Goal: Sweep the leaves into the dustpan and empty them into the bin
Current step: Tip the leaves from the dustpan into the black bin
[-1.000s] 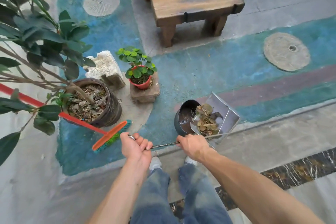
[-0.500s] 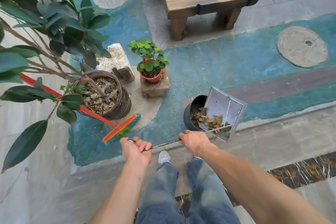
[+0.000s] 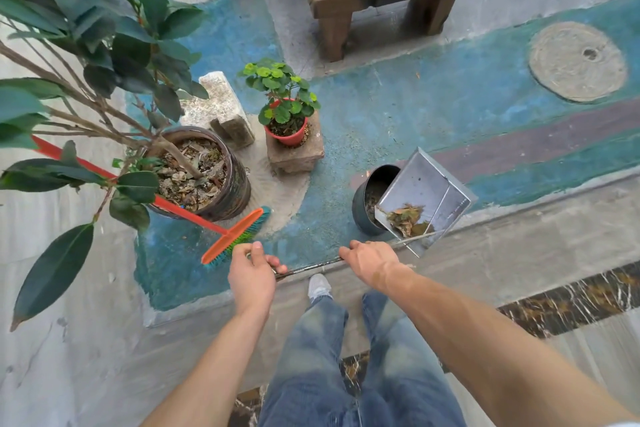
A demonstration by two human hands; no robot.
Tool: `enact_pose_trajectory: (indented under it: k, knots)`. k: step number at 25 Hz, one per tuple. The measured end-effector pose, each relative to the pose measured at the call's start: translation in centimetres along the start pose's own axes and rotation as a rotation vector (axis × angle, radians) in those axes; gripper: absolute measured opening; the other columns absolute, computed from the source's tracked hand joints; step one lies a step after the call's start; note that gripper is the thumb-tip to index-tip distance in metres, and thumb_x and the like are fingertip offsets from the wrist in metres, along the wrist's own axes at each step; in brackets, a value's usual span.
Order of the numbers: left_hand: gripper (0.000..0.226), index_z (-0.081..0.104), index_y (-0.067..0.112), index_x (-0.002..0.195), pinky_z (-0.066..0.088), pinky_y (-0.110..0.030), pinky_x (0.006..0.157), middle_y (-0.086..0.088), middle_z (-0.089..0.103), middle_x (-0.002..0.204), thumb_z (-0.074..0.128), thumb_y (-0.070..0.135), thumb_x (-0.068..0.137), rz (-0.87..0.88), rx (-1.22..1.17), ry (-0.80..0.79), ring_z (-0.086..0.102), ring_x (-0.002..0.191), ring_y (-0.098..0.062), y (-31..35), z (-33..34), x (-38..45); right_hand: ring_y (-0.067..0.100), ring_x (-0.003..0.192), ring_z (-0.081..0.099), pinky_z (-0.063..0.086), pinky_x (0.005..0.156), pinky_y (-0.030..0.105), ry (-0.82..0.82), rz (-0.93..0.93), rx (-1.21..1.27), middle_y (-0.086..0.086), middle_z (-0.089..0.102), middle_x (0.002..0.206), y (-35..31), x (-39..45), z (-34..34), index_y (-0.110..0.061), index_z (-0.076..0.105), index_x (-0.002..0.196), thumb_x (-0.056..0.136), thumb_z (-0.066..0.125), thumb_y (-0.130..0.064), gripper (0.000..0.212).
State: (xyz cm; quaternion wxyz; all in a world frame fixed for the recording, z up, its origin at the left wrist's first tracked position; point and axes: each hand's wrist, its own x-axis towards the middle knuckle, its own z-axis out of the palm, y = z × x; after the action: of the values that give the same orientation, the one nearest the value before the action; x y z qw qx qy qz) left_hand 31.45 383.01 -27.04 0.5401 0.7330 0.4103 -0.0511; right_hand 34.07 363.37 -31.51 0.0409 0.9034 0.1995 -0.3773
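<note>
Head view, reading from the left: I see a large leafy plant in a dark pot point(image 3: 204, 173), and the orange broom point(image 3: 235, 236) leaning against that pot with its brush head on the blue floor, untouched. Just right of the brush, my left hand point(image 3: 252, 274) has its fingers curled round the near end of the dustpan handle point(image 3: 311, 267), a thin metal rod running across in front of my shoes. Behind it, a small red pot point(image 3: 287, 132) sits on a stone block. Further right, my right hand point(image 3: 372, 260) grips the same rod closer to the pan, knuckles up. The metal dustpan point(image 3: 429, 191) is tilted over the rim of the dark round bin point(image 3: 367, 204), and the leaves point(image 3: 407, 218) sit bunched in the pan's lower corner, at the bin's edge but not yet inside; I can see some debris already in the bin. My worry is that corner: it looks to overhang the bin's wall as much as its mouth, so a further tip could drop leaves onto the floor beside it. The bin also looks light, and pressing the pan's edge on its rim could topple it. A dry clump may stick, then slide out all at once.
</note>
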Motion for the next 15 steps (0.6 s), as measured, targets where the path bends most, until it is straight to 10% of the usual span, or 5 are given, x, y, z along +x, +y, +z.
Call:
enact_pose_trajectory:
  k: [6,9,12,15]
  knots:
    - [0.016,0.065,0.013,0.08,0.043,-0.039,0.079,-0.005,0.057,0.099,0.064,0.025,0.091,0.797,0.773,-0.022,0.056,0.085,-0.023,0.0,-0.7,1.2,0.032,0.115,0.058,0.045,0.088,0.039,0.025,0.019,-0.008,0.009,0.055,0.127,0.2,0.4,0.2,-0.015,0.045,0.128,0.097,0.04,-0.003,0.033]
    - [0.042,0.06,0.019,0.066,0.047,-0.038,0.075,-0.003,0.062,0.072,0.05,0.047,0.095,1.357,1.282,-0.245,0.062,0.071,-0.026,-0.7,-1.5,3.2,0.03,0.111,0.058,0.045,0.08,0.037,0.057,0.033,-0.03,0.008,0.056,0.124,0.8,0.6,-0.4,-0.016,0.046,0.127,0.096,0.044,-0.002,0.035]
    - [0.062,0.049,0.02,0.058,0.033,-0.022,0.039,0.001,0.049,0.041,0.019,0.047,0.104,1.427,1.274,-0.32,0.051,0.033,-0.022,-0.3,-1.2,4.0,0.03,0.115,0.056,0.044,0.079,0.037,0.076,0.054,-0.009,0.007,0.054,0.126,1.5,1.3,-1.2,-0.018,0.045,0.132,0.097,0.043,-0.003,0.038]
    - [0.065,0.046,0.019,0.058,0.016,-0.021,0.038,0.0,0.048,0.039,0.012,0.048,0.104,1.442,1.188,-0.327,0.048,0.029,-0.025,-0.2,-0.8,4.1,0.029,0.115,0.056,0.044,0.079,0.035,0.087,0.054,-0.017,0.007,0.054,0.127,2.0,2.0,-1.7,-0.02,0.045,0.133,0.097,0.043,-0.004,0.039]
